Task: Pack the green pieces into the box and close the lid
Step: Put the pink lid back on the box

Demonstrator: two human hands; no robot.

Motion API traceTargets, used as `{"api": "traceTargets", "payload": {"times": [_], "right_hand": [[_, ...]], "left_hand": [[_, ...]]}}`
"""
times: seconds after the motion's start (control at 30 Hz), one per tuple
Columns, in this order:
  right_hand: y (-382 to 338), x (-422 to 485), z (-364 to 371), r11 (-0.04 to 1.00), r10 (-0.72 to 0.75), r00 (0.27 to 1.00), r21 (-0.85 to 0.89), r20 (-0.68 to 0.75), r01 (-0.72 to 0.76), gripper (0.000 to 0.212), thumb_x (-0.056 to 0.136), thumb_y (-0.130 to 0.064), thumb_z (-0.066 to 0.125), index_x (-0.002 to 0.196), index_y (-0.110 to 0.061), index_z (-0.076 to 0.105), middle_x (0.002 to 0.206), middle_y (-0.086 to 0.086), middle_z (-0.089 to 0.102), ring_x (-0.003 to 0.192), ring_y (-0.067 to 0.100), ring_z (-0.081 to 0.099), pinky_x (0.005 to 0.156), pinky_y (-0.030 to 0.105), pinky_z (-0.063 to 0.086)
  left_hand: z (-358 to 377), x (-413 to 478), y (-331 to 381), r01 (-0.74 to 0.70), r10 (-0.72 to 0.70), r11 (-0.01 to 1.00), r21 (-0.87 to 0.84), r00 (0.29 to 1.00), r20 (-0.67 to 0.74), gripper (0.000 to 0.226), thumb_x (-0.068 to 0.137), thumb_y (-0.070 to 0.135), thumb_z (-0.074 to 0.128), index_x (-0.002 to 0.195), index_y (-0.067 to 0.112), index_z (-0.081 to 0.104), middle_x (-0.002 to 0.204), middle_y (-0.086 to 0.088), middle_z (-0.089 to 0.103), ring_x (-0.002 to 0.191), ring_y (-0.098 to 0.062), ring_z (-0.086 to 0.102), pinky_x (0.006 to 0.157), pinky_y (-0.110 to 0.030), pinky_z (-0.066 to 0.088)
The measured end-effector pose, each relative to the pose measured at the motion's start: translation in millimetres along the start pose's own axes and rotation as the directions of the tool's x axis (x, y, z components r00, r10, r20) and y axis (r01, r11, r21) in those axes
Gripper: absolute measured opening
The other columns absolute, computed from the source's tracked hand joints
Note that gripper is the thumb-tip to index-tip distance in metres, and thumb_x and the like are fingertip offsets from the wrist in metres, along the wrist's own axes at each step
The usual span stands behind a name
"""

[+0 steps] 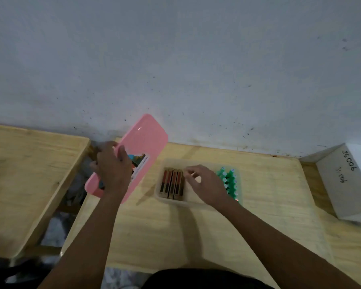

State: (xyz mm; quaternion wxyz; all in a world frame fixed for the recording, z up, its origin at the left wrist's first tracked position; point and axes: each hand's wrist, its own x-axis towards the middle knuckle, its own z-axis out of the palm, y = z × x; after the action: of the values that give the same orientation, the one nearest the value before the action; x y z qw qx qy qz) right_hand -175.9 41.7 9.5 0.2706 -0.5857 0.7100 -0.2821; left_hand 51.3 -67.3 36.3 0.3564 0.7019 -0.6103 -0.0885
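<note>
While left hand (pixel 113 170) grips one lid (pixel 148 134), right hand (pixel 206 184), grip unclear, overhangs one box (pixel 175 202).

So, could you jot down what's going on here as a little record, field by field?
Left hand: grips the pink lid, held tilted, left of the box
Right hand: over the box, fingertips by the brown pieces; whether it grips anything cannot be told
Box: translucent, open, on the wooden table
Green pieces: clustered at the box's right end
Brown pieces: in a row at its left end
Aside: white carton marked JS 006, far right
</note>
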Motion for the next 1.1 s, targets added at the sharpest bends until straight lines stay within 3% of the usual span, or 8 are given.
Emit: {"api": "traceTargets", "payload": {"times": [0.13, 0.23, 0.37, 0.47, 0.57, 0.73, 0.9, 1.1], "right_hand": [[0, 7, -46, 0.955, 0.134, 0.92, 0.294, -0.37, -0.021, 0.035, 0.095, -0.041, 0.056, 0.128, -0.029, 0.057, 0.123, -0.01, 0.052, 0.111, 0.004, 0.054, 0.081, 0.018, 0.045], [-1, 13, -68, 0.888, 0.198, 0.959, 0.451, -0.203, -0.088, 0.049, 0.096, -0.046, 0.05, 0.142, -0.029, 0.042, 0.131, -0.011, 0.046, 0.117, 0.005, 0.049, 0.086, 0.02, 0.042], [4, 4, -66, 0.903, 0.103, 0.992, 0.425, -0.076, -0.061, 0.036, 0.101, -0.043, 0.041, 0.114, -0.016, 0.061, 0.09, -0.009, 0.059, 0.072, -0.004, 0.053, 0.062, 0.017, 0.041], [11, -5, -60, 0.9, 0.153, 0.977, 0.429, -0.151, -0.075, 0.035, 0.103, -0.037, 0.04, 0.095, -0.01, 0.061, 0.079, -0.003, 0.055, 0.066, 0.005, 0.047, 0.057, 0.02, 0.036], [46, -31, -75, 0.816, 0.351, 0.886, 0.562, -0.303, -0.131, 0.031, 0.103, -0.034, 0.042, 0.11, -0.013, 0.063, 0.098, 0.0, 0.063, 0.083, 0.013, 0.056, 0.066, 0.027, 0.044], [79, -41, -55, 0.786, 0.486, 0.814, 0.566, -0.319, -0.248, 0.039, 0.102, -0.036, 0.043, 0.132, -0.014, 0.05, 0.122, 0.004, 0.059, 0.107, 0.023, 0.058, 0.078, 0.035, 0.049], [92, -44, -29, 0.813, 0.556, 0.741, 0.432, -0.377, -0.39, 0.048, 0.096, -0.042, 0.035, 0.128, -0.013, 0.056, 0.112, 0.011, 0.062, 0.1, 0.03, 0.059, 0.08, 0.042, 0.051], [113, -50, -8, 0.841, 0.533, 0.77, 0.317, -0.351, -0.438, 0.062, 0.083, -0.055, 0.02, 0.106, -0.011, 0.057, 0.097, 0.019, 0.058, 0.084, 0.031, 0.055, 0.064, 0.032, 0.039]], "left_hand": [[-17, 6, 33, -0.169, 0.208, 0.958, -0.232, 0.966, 0.156, 0.014, 0.095, 0.037, 0.052, 0.097, 0.023, 0.052, 0.08, 0.004, 0.059, 0.074, -0.019, 0.061, 0.079, -0.052, 0.055], [-11, 7, 49, -0.164, 0.289, 0.934, -0.317, 0.869, 0.401, 0.013, 0.091, 0.038, 0.059, 0.089, 0.025, 0.058, 0.076, 0.008, 0.065, 0.074, -0.013, 0.065, 0.083, -0.049, 0.055], [4, 3, 60, -0.04, 0.277, 0.923, -0.383, 0.76, 0.588, 0.012, 0.088, 0.042, 0.062, 0.086, 0.03, 0.061, 0.089, 0.004, 0.068, 0.09, -0.014, 0.066, 0.086, -0.045, 0.056], [19, -3, 58, -0.04, 0.232, 0.946, -0.323, 0.779, 0.583, 0.012, 0.089, 0.04, 0.061, 0.092, 0.029, 0.063, 0.086, 0.009, 0.066, 0.09, -0.014, 0.064, 0.094, -0.043, 0.05], [39, -25, 73, -0.135, 0.167, 0.986, -0.098, 0.816, 0.553, 0.036, 0.089, 0.047, 0.057, 0.118, 0.026, 0.058, 0.115, 0.001, 0.062, 0.114, -0.022, 0.057, 0.105, -0.042, 0.035], [55, -54, 18, 0.28, -0.218, 0.96, -0.01, 0.77, 0.6, 0.069, 0.091, 0.046, 0.054, 0.145, 0.006, 0.034, 0.146, -0.021, 0.041, 0.133, -0.035, 0.042, 0.108, -0.044, 0.035], [63, -75, 12, 0.278, -0.146, 0.956, -0.095, 0.729, 0.669, 0.032, 0.097, 0.028, 0.046, 0.116, 0.007, 0.06, 0.116, -0.018, 0.065, 0.095, -0.028, 0.06, 0.078, -0.035, 0.046], [65, -84, 10, 0.243, -0.1, 0.96, -0.142, 0.766, 0.635, 0.028, 0.097, 0.025, 0.045, 0.116, 0.008, 0.057, 0.105, -0.01, 0.064, 0.091, -0.028, 0.06, 0.071, -0.032, 0.042]]}}
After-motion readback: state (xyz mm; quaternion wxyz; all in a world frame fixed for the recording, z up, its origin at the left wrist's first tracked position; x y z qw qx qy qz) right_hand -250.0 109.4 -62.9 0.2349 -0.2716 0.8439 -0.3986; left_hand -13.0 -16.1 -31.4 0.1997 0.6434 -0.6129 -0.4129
